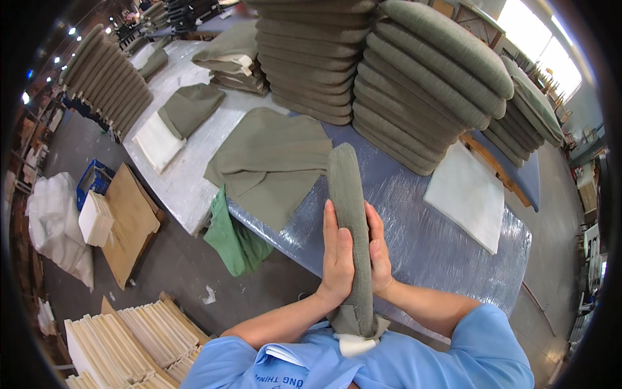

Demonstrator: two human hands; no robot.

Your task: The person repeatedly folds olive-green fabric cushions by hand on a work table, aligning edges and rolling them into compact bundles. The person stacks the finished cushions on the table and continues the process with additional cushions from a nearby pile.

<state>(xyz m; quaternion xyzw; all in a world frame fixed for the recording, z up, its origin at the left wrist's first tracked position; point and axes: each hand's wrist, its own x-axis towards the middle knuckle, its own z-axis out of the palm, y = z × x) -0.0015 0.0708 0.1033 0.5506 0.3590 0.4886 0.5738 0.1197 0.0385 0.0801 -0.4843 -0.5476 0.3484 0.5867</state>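
A grey-green fabric cushion stands on edge in front of my chest, its narrow side facing up. My left hand lies along its left face and my right hand along its right face, so both palms press it between them. At the near end the fabric gapes loosely, and white padding pokes out against my shirt. Flat grey-green fabric pieces lie on the table just left of the cushion's far end.
Tall cushion stacks stand along the table's back. A white padding sheet lies at right. Green cloth hangs off the left edge. Floor items include cream panels, cardboard and a white bag.
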